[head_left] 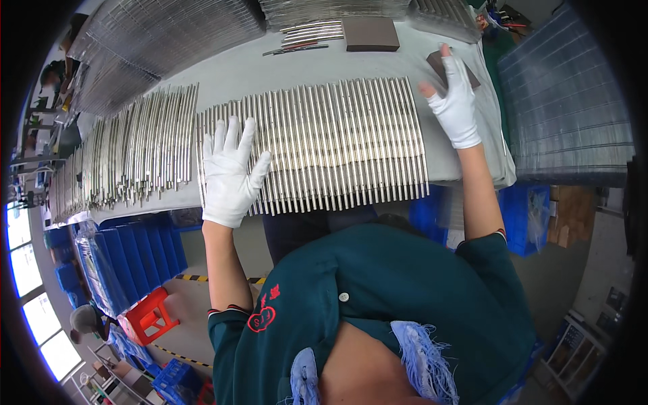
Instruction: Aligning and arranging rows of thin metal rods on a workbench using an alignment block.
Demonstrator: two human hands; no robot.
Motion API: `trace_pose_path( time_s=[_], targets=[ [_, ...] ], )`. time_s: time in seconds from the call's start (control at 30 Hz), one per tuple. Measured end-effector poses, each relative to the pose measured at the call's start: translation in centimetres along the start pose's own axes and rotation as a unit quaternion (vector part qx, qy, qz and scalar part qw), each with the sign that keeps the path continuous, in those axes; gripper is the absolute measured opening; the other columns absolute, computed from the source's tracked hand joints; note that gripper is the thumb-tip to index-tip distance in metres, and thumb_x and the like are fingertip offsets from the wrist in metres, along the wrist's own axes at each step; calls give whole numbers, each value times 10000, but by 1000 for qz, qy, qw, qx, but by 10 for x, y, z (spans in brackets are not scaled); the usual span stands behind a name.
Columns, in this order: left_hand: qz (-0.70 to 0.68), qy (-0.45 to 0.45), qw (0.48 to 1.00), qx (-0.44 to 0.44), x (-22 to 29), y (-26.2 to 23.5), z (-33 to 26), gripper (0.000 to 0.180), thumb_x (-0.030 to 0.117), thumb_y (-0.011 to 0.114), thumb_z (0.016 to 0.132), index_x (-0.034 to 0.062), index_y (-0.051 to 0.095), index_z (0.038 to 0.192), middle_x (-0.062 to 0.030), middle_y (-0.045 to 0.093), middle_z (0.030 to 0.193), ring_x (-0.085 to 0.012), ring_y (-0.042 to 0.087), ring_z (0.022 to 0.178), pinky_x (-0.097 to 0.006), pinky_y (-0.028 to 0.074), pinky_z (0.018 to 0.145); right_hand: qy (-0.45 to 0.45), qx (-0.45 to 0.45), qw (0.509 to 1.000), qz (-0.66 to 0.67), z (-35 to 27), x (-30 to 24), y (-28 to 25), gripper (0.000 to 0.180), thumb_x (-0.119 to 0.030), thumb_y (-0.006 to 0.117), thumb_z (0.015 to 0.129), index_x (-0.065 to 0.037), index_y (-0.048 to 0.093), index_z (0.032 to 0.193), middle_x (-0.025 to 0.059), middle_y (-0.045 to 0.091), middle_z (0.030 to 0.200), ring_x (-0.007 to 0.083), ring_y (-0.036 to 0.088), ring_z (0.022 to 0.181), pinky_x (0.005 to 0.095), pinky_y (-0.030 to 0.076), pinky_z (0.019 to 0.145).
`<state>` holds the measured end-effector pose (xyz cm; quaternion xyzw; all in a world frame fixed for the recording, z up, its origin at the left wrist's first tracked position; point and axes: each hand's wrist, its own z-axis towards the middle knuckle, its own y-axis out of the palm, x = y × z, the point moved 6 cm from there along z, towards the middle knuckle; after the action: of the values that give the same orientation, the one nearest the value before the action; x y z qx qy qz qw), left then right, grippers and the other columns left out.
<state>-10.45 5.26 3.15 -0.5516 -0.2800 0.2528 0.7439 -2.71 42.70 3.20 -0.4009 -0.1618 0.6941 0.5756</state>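
Note:
A wide row of slim, shiny metal rods (337,142) lies side by side on the pale-covered table. My left hand (233,175), in a white glove, rests flat on the left part of this row with its fingers spread. At the table's right side my right hand (455,101) wears a white glove with bare thumb and index tips. Its thumb and fingers are apart. Partly under that hand shows a dark brown block (437,66); whether the hidden fingers touch it I cannot tell.
More metal rods (158,138) lie to the left. At the back are a brown block (371,35), a few loose rods (312,31) and dark thin sticks (295,49). Clear plastic-wrapped stacks (169,40) border the table; another stack (567,101) stands right. Blue bins (138,250) sit below.

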Motion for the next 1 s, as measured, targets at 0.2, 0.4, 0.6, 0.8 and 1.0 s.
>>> trace_pose_path(
  time_s=[0.2, 0.4, 0.6, 0.8, 1.0],
  targets=[
    [59, -17, 998, 4, -7, 26, 0, 620, 520, 490, 958, 96, 513, 1409, -241, 460, 1445, -426, 374, 1370, -556, 233, 1137, -198, -206, 958, 21, 4, -90, 64, 859, -699, 517, 857, -125, 400, 1484, 168, 421, 1491, 409, 327, 1412, 500, 260, 1181],
    [59, -22, 998, -1, -6, 25, 2, 625, 526, 494, 958, 99, 513, 1415, -241, 459, 1454, -419, 381, 1377, -531, 226, 1155, -254, -268, 928, -42, -10, -102, 80, 755, -636, 522, 894, -162, 429, 1474, 167, 428, 1483, 377, 334, 1414, 505, 246, 1186],
    [52, -32, 998, -14, -10, 26, 0, 619, 521, 493, 964, 96, 520, 1413, -242, 457, 1462, -414, 378, 1387, -508, 211, 1171, -200, -298, 928, -103, -14, -52, 55, 727, -582, 522, 914, -167, 399, 1497, 154, 379, 1526, 355, 295, 1440, 482, 217, 1203],
    [55, -35, 998, -11, -11, 26, 0, 619, 516, 503, 960, 87, 525, 1406, -242, 466, 1455, -414, 382, 1387, -508, 208, 1173, -211, -277, 931, -114, -16, -38, 41, 669, -556, 535, 922, -170, 459, 1463, 161, 432, 1484, 337, 331, 1420, 461, 241, 1191],
    [48, -27, 998, -4, -6, 24, 3, 613, 510, 503, 962, 82, 534, 1399, -249, 471, 1447, -415, 395, 1374, -508, 220, 1164, -230, -271, 931, -79, -14, -75, 67, 685, -594, 488, 934, -185, 432, 1481, 161, 432, 1482, 359, 337, 1413, 478, 240, 1189]
  ],
)
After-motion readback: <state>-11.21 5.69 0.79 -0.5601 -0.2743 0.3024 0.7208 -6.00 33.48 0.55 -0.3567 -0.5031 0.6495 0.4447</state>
